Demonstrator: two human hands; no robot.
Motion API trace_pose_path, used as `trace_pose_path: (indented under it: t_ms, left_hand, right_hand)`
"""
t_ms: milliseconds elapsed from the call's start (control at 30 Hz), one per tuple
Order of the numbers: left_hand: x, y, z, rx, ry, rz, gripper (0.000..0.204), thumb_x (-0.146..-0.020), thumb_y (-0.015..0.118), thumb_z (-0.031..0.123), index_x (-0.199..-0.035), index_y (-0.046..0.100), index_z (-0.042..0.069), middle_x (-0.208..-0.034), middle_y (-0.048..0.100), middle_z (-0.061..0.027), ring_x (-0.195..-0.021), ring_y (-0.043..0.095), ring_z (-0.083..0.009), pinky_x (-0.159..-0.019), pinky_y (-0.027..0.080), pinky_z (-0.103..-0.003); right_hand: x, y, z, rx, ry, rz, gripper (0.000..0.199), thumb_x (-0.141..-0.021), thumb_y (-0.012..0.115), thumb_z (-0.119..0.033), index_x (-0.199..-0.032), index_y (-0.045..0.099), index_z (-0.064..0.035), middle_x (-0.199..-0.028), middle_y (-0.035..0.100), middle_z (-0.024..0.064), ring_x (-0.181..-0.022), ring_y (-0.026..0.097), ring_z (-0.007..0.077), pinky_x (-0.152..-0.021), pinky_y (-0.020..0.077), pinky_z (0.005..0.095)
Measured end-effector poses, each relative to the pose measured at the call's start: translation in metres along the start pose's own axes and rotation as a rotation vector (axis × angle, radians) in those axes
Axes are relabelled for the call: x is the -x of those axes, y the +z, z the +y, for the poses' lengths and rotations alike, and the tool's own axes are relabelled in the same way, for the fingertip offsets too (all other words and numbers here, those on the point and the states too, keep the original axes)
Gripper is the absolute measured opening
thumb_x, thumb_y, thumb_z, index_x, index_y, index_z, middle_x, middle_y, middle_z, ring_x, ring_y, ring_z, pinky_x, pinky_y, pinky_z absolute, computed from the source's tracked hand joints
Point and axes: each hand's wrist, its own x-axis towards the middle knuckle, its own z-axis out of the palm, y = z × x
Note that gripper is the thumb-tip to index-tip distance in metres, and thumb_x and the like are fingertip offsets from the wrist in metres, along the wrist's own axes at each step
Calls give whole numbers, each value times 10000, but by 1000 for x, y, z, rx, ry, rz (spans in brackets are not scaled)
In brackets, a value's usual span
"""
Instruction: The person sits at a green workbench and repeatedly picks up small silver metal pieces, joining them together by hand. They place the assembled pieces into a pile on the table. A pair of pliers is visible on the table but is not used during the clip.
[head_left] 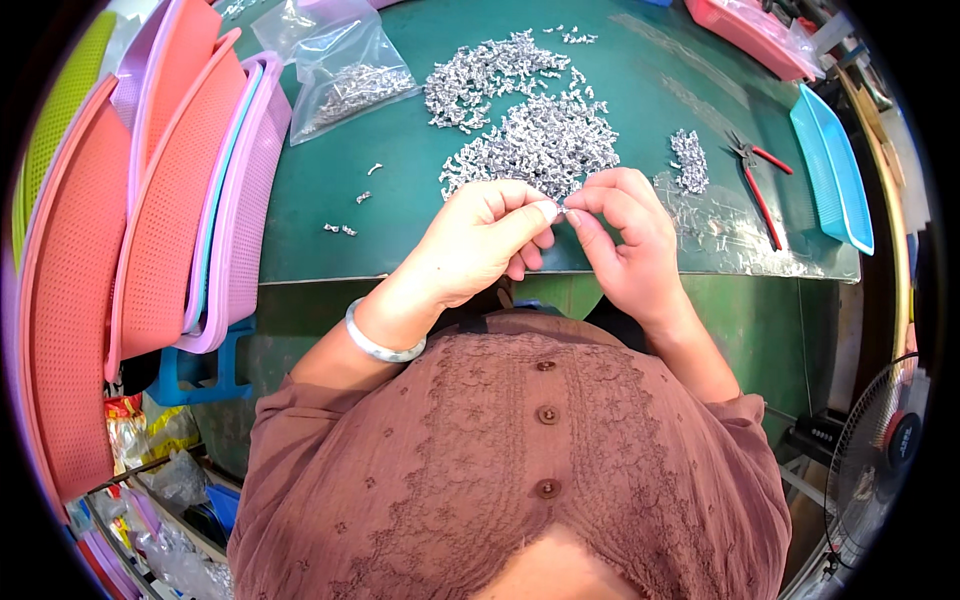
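Fingers (524,224) of left hand (452,245), right hand (635,245) pinching silvery piece (562,209); green table (310,190), baskets (180,210) left, fan (866,465) right.

Walled off at left by stacked plastic baskets (175,210); blocked straight ahead by heaped metal parts (550,140). Passable across bare desk (645,95) between those and a small pile (688,162); obstructed farther right by red-handled pliers (747,157) and a blue tray (835,165).

Held piece (561,209): mostly covered by the left hand (485,235) and right hand (628,232); its shape cannot be made out.
Metal pile (550,140): individual forms are too small to be distinguished.
Baskets (65,300): partly cut off by the view's edge.
Fan (895,445): cut off at right.
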Motion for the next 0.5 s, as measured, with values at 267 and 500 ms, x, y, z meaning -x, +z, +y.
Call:
trace_pose_path:
  t_ms: [267, 500]
  left_hand:
    - [1, 0, -3, 84, -1, -18, 155, -907, 539, 160, -906, 607, 20, -736, 611, -26, -575, 564, -65, -464, 444, -176]
    - [1, -1, -2, 105, 7, -6, 144, -897, 554, 137, -905, 613, 6, -710, 607, -24, -563, 565, -66, -463, 443, -174]
  right_hand:
    - [-1, 3, -3, -50, -61, 9, 153, -682, 649, 49, -806, 608, -31, -811, 578, 86, -742, 550, 256, -645, 438, 315]
    - [3, -7, 13, 100, -20, -31, 152, -680, 672, 0, -818, 614, -26, -820, 578, 82, -765, 549, 263, -658, 447, 333]
